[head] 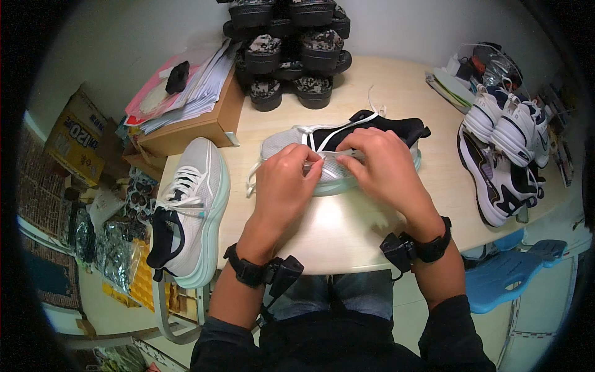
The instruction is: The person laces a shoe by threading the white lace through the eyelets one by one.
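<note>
A light grey sneaker (280,137) with a black lining and pale mint sole lies across the table before me, toe to the left. Its white shoelace (355,122) runs loosely over the opening, with one end trailing past the far side. At the near eyelet row, my left hand (287,179) pinches what looks like the lace between thumb and forefinger. My right hand (382,163) grips the edge of the eyelet strip (343,153) just beside it. The matching sneaker (197,204), laced and with its lace ends lying across it, rests at the table's left edge, toe away from me.
Stacked camouflage shoes (290,56) with black soles stand at the back. Papers lie on a cardboard box (204,123) at the back left. White athletic shoes (502,139) are piled at the right. A blue plastic stool (504,279) stands below the table's right side.
</note>
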A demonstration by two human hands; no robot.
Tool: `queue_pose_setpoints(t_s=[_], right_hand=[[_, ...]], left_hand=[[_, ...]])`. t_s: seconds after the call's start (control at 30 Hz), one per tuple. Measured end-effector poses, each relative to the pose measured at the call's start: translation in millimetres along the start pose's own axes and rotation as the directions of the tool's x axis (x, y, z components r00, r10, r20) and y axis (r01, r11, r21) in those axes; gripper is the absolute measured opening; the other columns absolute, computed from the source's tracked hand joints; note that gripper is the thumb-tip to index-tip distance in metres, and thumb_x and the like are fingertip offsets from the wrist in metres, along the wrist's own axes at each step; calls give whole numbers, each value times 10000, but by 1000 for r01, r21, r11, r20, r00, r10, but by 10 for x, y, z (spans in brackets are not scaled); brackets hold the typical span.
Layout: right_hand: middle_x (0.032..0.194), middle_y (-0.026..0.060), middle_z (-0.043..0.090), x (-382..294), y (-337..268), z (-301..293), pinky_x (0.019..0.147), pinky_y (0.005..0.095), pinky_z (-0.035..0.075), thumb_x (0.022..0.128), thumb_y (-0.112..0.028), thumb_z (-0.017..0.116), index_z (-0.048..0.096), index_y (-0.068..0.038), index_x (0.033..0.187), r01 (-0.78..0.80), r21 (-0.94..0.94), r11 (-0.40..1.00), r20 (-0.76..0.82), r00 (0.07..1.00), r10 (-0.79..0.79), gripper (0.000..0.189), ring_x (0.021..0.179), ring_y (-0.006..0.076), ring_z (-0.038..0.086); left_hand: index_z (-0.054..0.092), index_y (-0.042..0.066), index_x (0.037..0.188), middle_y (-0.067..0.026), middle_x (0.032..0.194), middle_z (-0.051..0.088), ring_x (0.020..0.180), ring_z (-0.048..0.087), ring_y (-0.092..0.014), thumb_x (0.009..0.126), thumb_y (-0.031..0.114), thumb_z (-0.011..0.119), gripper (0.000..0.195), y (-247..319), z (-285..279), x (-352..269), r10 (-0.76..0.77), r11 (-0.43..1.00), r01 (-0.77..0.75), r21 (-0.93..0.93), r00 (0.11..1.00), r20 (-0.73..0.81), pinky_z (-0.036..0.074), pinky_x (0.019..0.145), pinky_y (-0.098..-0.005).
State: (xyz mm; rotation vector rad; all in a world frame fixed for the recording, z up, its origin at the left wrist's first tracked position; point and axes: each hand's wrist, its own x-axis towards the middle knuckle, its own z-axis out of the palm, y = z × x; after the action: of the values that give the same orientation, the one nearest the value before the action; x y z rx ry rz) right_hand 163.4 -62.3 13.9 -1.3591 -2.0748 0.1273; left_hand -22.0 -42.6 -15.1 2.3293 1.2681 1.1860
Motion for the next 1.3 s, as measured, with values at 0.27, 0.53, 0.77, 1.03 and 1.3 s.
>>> queue_pose_setpoints(t_s=[0.27,0.53,0.77,1.03,1.3], right_hand=[[818,82,622,1,13,-45,737,392,420,785,-192,684,701,-99,871,41,5,999,28,999,-41,128,857,282,589],[820,85,580,-19,-31,-97,746,394,422,763,-177,717,711,-94,835,87,21,996,66,994,-89,111,865,277,558],[818,85,574,-9,-21,-119,748,396,423,748,-168,727,713,-81,835,96,41,995,90,991,-100,123,872,280,553],[759,192,604,119,-66,-114,679,449,447,895,-270,585,675,24,775,-101,220,970,111,991,78,329,740,374,582],[756,185,664,493,-84,-167,658,392,498,803,-131,639,714,-20,863,-71,-96,993,414,904,104,147,708,324,644]], left_hand=[[648,-12,841,-135,783,646,651,641,-240,808,113,702,140,28,19,10,-21,1000,21,-21,1000,7,500,590,-323],[641,-2,827,-141,759,671,644,653,-242,805,105,706,127,55,23,9,-44,999,44,-21,999,20,496,583,-329],[621,31,820,-128,769,667,689,652,-295,804,127,694,121,57,25,18,-115,989,115,-93,993,15,486,608,-386],[611,3,822,-150,743,665,669,672,-259,797,88,727,146,38,-52,32,-33,997,38,-62,996,82,511,597,-336],[610,19,812,-140,702,653,617,651,-271,787,108,736,157,-10,-53,24,42,999,-41,-12,996,83,490,551,-350]])
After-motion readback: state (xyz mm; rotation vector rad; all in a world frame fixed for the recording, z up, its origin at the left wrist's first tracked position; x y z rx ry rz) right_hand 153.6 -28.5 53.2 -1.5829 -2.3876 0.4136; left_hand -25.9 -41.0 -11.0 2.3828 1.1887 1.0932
